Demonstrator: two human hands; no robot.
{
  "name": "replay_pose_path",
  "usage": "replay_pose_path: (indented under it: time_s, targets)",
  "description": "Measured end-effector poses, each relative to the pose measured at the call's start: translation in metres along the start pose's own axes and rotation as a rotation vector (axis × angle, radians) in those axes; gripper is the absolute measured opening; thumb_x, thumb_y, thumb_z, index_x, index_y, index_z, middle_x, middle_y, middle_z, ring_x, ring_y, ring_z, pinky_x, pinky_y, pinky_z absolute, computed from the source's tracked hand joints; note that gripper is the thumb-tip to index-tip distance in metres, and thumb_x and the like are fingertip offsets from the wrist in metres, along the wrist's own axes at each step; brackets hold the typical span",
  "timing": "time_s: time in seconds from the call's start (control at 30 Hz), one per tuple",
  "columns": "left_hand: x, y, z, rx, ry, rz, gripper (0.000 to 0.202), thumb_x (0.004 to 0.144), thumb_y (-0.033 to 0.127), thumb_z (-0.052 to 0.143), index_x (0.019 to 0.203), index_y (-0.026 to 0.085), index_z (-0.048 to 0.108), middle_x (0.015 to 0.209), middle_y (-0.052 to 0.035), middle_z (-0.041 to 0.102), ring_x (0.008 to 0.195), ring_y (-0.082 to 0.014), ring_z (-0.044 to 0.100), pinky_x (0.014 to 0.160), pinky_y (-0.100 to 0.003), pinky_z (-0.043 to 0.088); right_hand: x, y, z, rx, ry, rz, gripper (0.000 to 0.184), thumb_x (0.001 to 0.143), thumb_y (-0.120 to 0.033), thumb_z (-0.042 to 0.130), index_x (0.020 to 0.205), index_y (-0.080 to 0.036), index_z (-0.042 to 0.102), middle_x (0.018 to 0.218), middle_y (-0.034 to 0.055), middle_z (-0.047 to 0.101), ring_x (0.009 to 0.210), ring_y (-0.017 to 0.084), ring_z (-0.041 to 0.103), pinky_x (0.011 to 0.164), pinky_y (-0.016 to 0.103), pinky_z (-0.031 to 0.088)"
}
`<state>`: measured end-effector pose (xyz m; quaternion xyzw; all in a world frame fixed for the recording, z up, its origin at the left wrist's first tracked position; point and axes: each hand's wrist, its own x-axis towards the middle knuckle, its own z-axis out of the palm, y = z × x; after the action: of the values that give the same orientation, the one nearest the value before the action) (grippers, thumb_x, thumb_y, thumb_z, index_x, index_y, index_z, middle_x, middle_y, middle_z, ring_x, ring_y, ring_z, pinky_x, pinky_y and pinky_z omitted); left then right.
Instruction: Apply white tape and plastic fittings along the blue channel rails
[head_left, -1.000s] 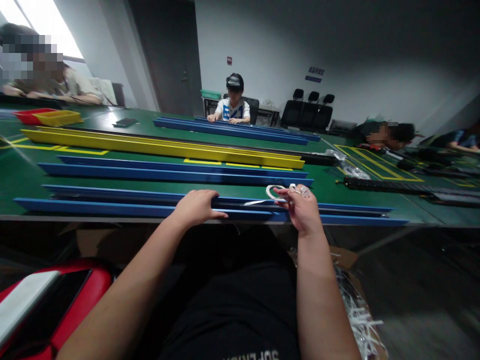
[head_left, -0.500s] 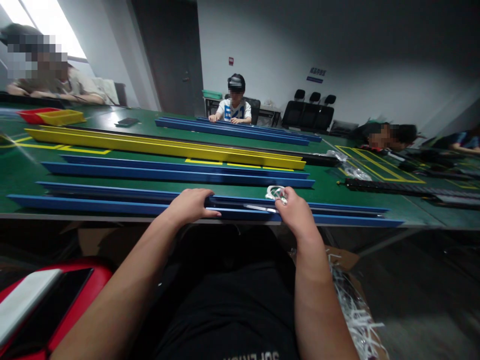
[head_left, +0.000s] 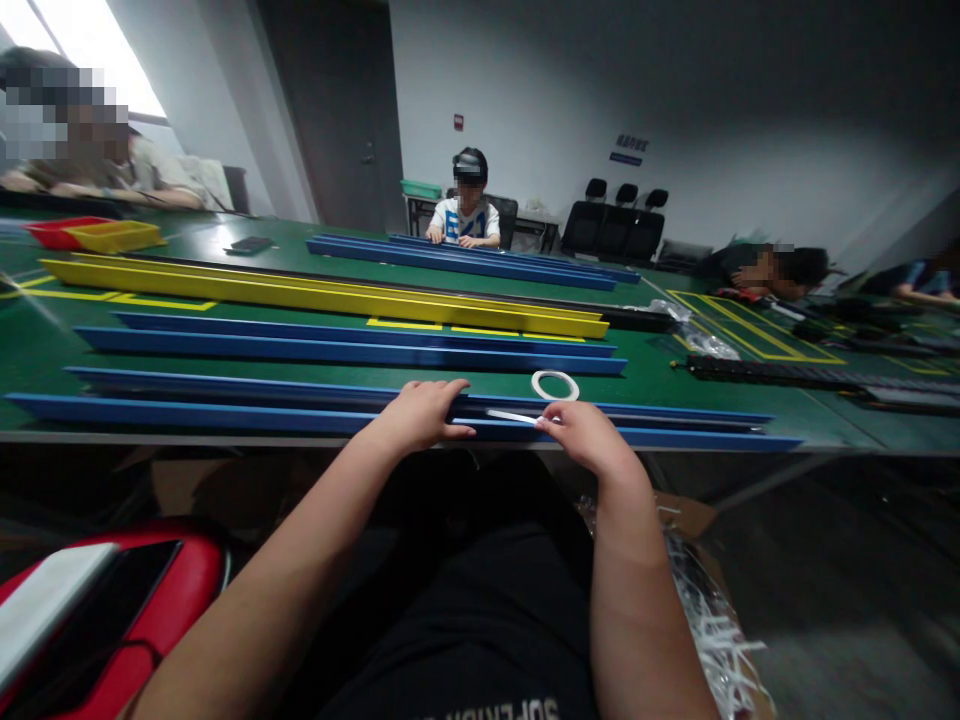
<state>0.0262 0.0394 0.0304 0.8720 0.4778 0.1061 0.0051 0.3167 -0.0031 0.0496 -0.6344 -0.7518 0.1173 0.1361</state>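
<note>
A long blue channel rail [head_left: 187, 411] lies along the near edge of the table. My left hand [head_left: 424, 415] straddles it near the middle, thumb at the front wall and fingers over the back wall. To its right, my right hand [head_left: 581, 430] is closed, thumb and forefinger pinching the end of a short white tape strip [head_left: 511, 416]. The strip lies lengthwise over the channel, between my hands. A white tape roll [head_left: 534, 384] rests on the green table just behind the rail, apart from my right fingers.
Behind lie another blue rail [head_left: 345, 352], a yellow rail [head_left: 322, 297] and more blue rails [head_left: 465, 264]. Red and yellow trays [head_left: 112, 237] are at the left. Black strips [head_left: 787, 375] lie at the right. A red stool [head_left: 191, 590] and a box of white scraps [head_left: 712, 610] stand below. Co-workers sit around the table.
The tape roll has left my right hand and now lies flat behind the rail. My right fingers now pinch the strip's end. My left hand has slid right along the rail.
</note>
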Motion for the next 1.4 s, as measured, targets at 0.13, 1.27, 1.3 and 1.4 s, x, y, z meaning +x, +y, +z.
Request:
replay_pose_path:
  time_s: [0.13, 1.27, 1.3, 1.4]
  targets:
    - [0.013, 0.026, 0.006, 0.012, 0.016, 0.028, 0.076, 0.079, 0.070, 0.057, 0.139, 0.027, 0.043, 0.125, -0.0119, 0.065, 0.115, -0.0301, 0.059, 0.096, -0.040, 0.039, 0.005, 0.005, 0.001, 0.038, 0.089, -0.018, 0.020, 0.090, -0.038, 0.056, 0.089, -0.024, 0.071, 0.081, 0.0032, 0.070, 0.074, 0.016, 0.059, 0.064, 0.027, 0.035]
    - [-0.020, -0.036, -0.015, 0.058, -0.062, -0.139, 0.084, 0.065, 0.078, 0.063, 0.131, 0.026, 0.058, 0.129, -0.0102, 0.066, 0.120, -0.0323, 0.058, 0.100, -0.038, 0.041, 0.004, 0.005, 0.001, -0.111, 0.174, 0.009, 0.033, 0.079, -0.060, 0.065, 0.079, -0.028, 0.074, 0.070, 0.0016, 0.070, 0.062, 0.016, 0.059, 0.055, 0.026, 0.030]
    - [-0.020, -0.038, -0.015, 0.055, -0.068, -0.135, 0.085, 0.065, 0.078, 0.062, 0.132, 0.026, 0.057, 0.129, -0.0105, 0.065, 0.121, -0.0323, 0.058, 0.100, -0.038, 0.041, 0.004, 0.006, 0.001, -0.105, 0.164, -0.007, 0.033, 0.080, -0.059, 0.065, 0.079, -0.028, 0.074, 0.070, 0.0015, 0.070, 0.062, 0.016, 0.059, 0.055, 0.026, 0.030]
    - [-0.018, -0.041, -0.014, 0.050, -0.092, -0.116, 0.085, 0.067, 0.077, 0.061, 0.134, 0.024, 0.055, 0.131, -0.0117, 0.064, 0.122, -0.0318, 0.057, 0.100, -0.039, 0.041, 0.004, 0.010, 0.000, -0.078, 0.129, -0.045, 0.029, 0.083, -0.053, 0.063, 0.079, -0.026, 0.073, 0.071, 0.0014, 0.070, 0.064, 0.016, 0.059, 0.056, 0.025, 0.031]
